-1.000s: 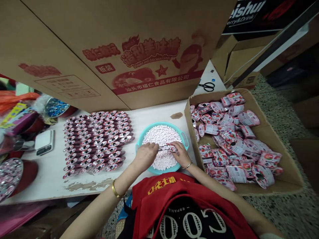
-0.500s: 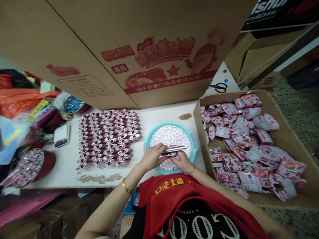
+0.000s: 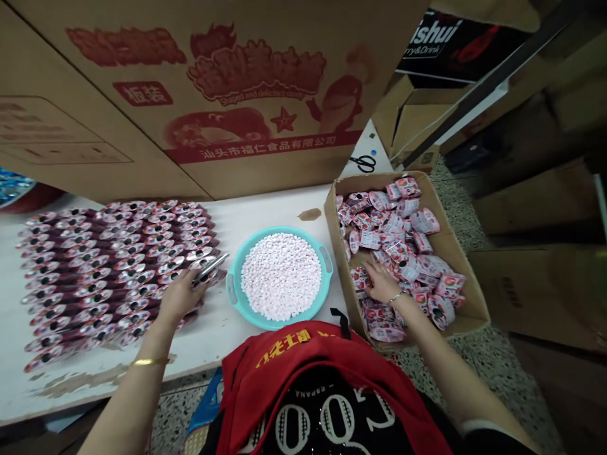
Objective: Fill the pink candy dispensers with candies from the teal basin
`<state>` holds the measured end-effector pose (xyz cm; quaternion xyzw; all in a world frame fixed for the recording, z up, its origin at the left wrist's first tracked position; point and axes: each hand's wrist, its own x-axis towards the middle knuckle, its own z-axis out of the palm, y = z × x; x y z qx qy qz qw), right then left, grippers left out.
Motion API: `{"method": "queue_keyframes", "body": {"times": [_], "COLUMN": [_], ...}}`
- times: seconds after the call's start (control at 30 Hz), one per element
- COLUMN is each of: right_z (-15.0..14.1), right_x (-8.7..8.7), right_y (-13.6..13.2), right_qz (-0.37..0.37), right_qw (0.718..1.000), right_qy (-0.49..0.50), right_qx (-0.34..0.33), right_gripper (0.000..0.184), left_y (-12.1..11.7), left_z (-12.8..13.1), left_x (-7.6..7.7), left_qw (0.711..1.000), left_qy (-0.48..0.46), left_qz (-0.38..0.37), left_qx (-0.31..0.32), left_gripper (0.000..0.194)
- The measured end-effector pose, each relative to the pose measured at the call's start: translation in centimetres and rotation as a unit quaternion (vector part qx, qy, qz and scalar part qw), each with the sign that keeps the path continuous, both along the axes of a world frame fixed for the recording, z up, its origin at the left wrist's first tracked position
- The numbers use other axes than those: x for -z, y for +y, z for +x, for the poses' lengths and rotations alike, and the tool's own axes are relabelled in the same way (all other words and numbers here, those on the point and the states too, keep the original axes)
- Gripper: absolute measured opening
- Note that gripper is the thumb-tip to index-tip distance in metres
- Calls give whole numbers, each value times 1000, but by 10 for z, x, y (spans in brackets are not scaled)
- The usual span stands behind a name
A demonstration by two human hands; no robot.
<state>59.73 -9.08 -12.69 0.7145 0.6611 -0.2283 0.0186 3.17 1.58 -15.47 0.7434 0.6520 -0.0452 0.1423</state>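
My left hand [image 3: 179, 296] is closed around a slim silver metal tool [image 3: 210, 270] at the right edge of the standing pouches. Its fingers reach down among small pink-and-white pouches [image 3: 128, 262], packed in upright rows with dark openings on top. Whether it also grips a pouch is hidden. My right hand [image 3: 383, 284] is inside the cardboard box [image 3: 467, 303], fingers parted and touching a strawberry-printed packet [image 3: 359, 278]. Between my hands stands a turquoise basin [image 3: 328, 278] full of small pale pink candies [image 3: 281, 277].
A large printed carton [image 3: 265, 164] stands along the back of the white table [image 3: 227, 215]. Black scissors [image 3: 364, 163] lie behind the box. At the far left is a container of blue-wrapped pieces [image 3: 13, 188]. More cartons [image 3: 535, 284] stand on the right.
My hands have parted from above the basin. The left moved left to the pouch rows with the metal tool; the right moved right into the box. The view has shifted right.
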Motion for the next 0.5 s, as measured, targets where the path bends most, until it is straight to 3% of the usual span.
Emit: {"method": "queue_keyframes", "body": {"times": [0.07,0.17,0.3,0.4,0.5], "right_z": [-3,-10,-3,-1,-19], "right_x": [11,25,28,7,-34], "right_y": [-3,6,24,25,15], "right_qz": [-31,13,89,133,111], "right_qw": [998,997,995,979,963], "right_qy": [-31,-30,-11,27,158], "right_qx": [-49,-69,47,149,186], "right_gripper": [73,62,47,62,65], "left_y": [1,3,2,-7,-23], "left_z": [4,17,30,35,47], "left_x": [13,20,16,2,-18], "left_qw": [1000,998,995,991,990], "left_qy": [17,45,40,-20,-115], "left_qz": [-17,-27,3,70,74], "left_qx": [-10,-38,-91,-112,-36], "left_gripper": [42,44,54,57,42]}}
